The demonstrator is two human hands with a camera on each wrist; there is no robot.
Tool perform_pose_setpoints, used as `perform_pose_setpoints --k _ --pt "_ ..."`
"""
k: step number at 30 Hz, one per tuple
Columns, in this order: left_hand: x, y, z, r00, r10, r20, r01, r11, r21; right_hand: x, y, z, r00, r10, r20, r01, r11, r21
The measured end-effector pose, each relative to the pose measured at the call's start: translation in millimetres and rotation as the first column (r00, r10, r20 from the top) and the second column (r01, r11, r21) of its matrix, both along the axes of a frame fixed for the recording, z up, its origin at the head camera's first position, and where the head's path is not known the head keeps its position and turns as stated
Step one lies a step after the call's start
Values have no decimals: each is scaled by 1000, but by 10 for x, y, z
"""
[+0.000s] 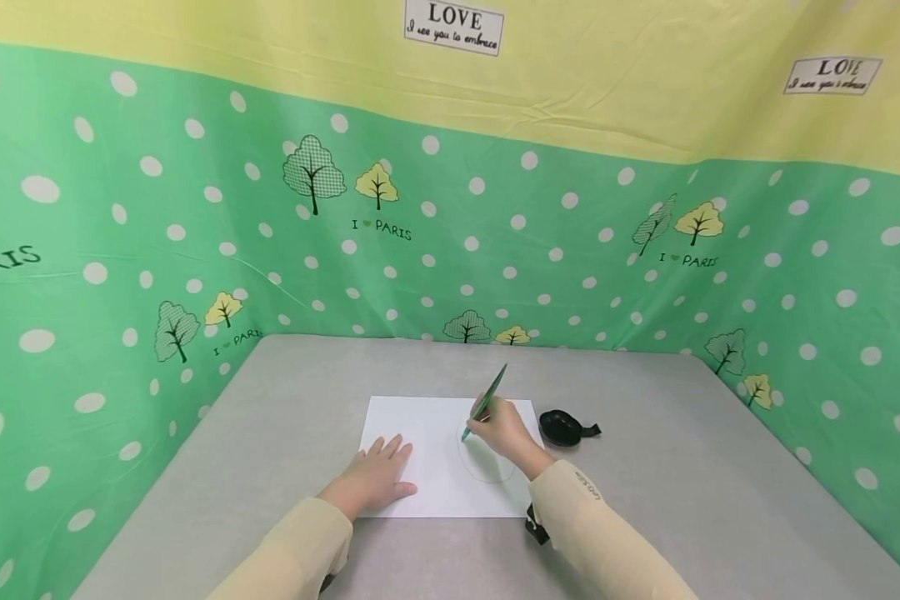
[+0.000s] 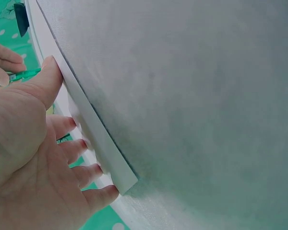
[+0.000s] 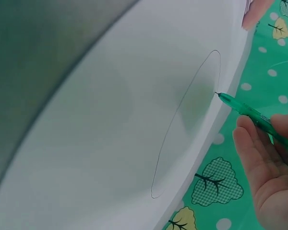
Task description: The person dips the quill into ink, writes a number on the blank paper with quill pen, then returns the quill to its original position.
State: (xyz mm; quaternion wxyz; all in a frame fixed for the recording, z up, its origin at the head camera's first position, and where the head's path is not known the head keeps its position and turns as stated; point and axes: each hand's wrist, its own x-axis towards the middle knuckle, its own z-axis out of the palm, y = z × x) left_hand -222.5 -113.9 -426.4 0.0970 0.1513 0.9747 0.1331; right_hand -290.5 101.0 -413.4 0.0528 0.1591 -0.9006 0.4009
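A white sheet of paper (image 1: 427, 417) lies on the grey table. My left hand (image 1: 377, 482) rests on the sheet's left part, fingers straight and thumb spread. In the left wrist view, that hand (image 2: 43, 139) reaches over the paper's edge (image 2: 101, 139). My right hand (image 1: 502, 427) pinches a green pen (image 1: 489, 392), its tip down on the right part of the sheet. A thin, rounded, unclosed line (image 1: 487, 481) curves below that hand. Seen from the right wrist, the pen (image 3: 249, 113) meets one end of the line (image 3: 169, 129).
A small black pan-shaped dish (image 1: 561, 427) with a short handle sits just beyond the paper's right edge. The grey table (image 1: 300, 375) extends around the sheet. Green and yellow printed cloth (image 1: 405, 275) hangs behind and on both sides.
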Motion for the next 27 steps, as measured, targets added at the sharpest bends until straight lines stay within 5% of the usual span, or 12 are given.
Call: perform_pose_setpoints --k 27 --pt "-6 -1 -25 1000 -2 1 2 1000 3 55 -14 29 999 37 -15 -37 999 18"
